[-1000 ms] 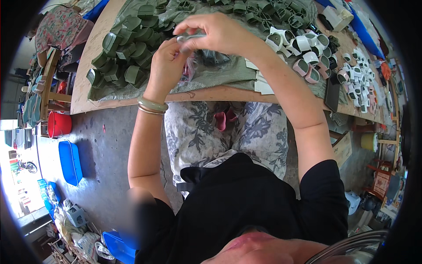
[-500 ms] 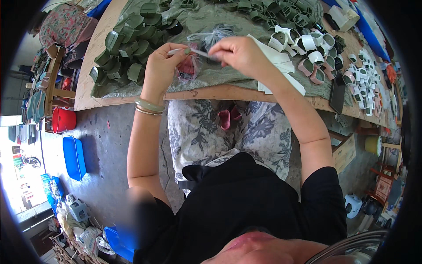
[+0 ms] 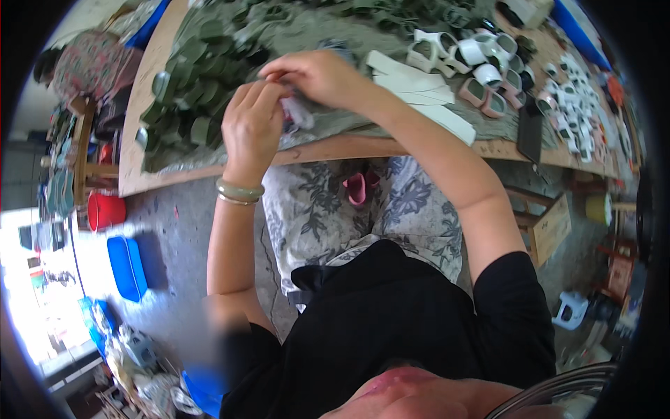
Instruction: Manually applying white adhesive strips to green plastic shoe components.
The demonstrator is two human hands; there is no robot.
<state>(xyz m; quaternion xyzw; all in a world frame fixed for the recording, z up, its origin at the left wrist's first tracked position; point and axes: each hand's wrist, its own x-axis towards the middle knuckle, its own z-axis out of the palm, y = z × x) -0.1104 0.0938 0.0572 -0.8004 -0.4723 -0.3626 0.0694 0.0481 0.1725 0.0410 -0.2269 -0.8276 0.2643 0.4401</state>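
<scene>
Over the table, my left hand (image 3: pixel 252 119) is closed, with a green bangle and a thin band at its wrist. My right hand (image 3: pixel 314 78) meets it, fingers bent and closed around the left fingertips. What they pinch between them is hidden. Next to my left fingers is a crumpled clear plastic piece (image 3: pixel 298 114) with a reddish tint; I cannot tell whether it is held or lies on the cloth. Left of my hands is a heap of dark green curved strap pieces (image 3: pixel 202 94). White flat sheets (image 3: pixel 412 87) lie right of my right hand.
A greyish-green cloth (image 3: pixel 349 129) covers the wooden table (image 3: pixel 335 150). White and pink strap pieces (image 3: pixel 481 66) are heaped at the right, with a dark flat object (image 3: pixel 530 136) near the edge. A red bucket (image 3: pixel 107 209) and blue tub (image 3: pixel 128 267) stand on the floor at left.
My right hand has moved left until it meets my left hand. The thin pale strip that stretched between them is now out of sight. The view has shifted slightly.
</scene>
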